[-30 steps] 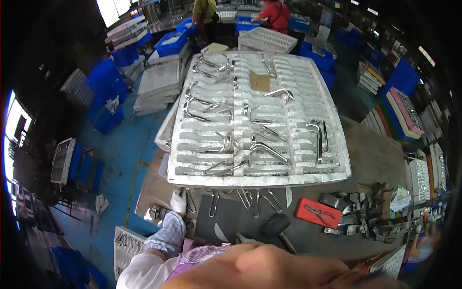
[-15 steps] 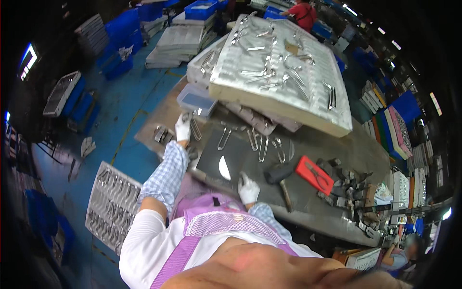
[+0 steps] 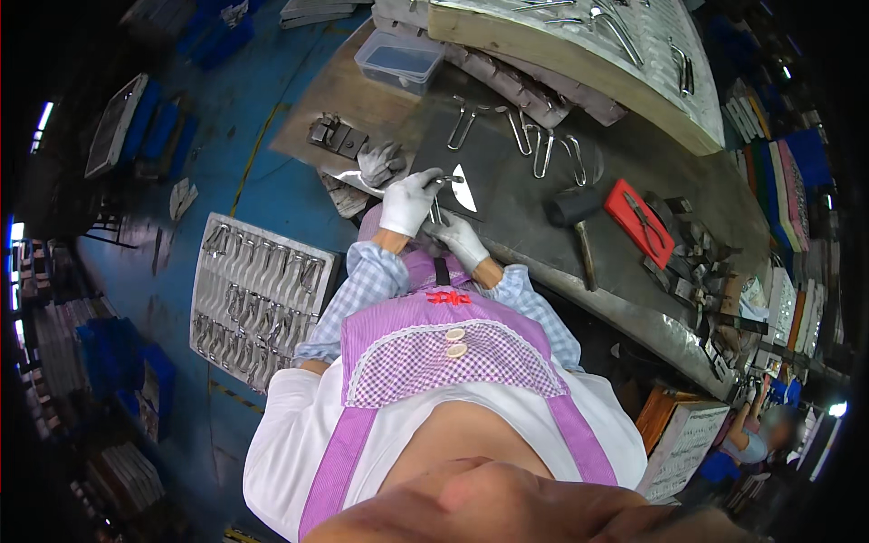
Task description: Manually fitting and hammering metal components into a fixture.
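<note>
In front of my apron, my left hand, in a white glove, is closed on the upper end of a shiny U-shaped metal piece. My gloved right hand meets its lower end with fingers closed, partly hiding it. Just beyond lies a dark flat mat bearing a white half-moon shape. Similar bent metal pieces lie in a loose row farther up the table. A grey glove rests by my left hand, beside a small dark metal block.
Rightward lie a black-headed mallet, a red tray holding pliers, and dark metal scraps. A clear plastic box sits at the back by stacked trays. Left, a tray of metal parts stands low.
My left hand has come back from the table's left side toward my body with the metal piece. My right hand has joined it. The view has tilted down.
</note>
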`<act>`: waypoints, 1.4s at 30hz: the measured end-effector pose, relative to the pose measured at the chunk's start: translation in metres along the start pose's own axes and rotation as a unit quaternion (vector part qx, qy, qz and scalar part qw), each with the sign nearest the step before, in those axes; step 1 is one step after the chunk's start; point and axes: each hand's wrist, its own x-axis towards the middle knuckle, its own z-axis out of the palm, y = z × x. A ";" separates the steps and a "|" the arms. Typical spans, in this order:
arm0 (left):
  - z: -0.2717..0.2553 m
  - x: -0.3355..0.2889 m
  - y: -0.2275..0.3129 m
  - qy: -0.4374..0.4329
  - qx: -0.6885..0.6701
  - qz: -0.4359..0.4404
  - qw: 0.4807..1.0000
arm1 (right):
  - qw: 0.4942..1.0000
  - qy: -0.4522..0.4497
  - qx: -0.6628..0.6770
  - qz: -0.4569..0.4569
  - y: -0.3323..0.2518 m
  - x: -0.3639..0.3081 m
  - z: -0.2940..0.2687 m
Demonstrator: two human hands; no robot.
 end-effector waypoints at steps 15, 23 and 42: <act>0.012 -0.026 -0.060 -0.073 -0.425 -0.307 0.849 | 0.824 0.144 -0.548 -0.024 -0.056 0.035 -0.049; -0.003 -0.019 -0.031 -0.167 -0.153 -0.217 0.950 | 0.737 0.236 -0.627 -0.090 -0.013 0.059 -0.047; 0.029 -0.037 -0.022 -0.001 -0.522 -0.255 0.814 | 0.954 0.164 -0.217 -0.126 -0.061 -0.016 0.007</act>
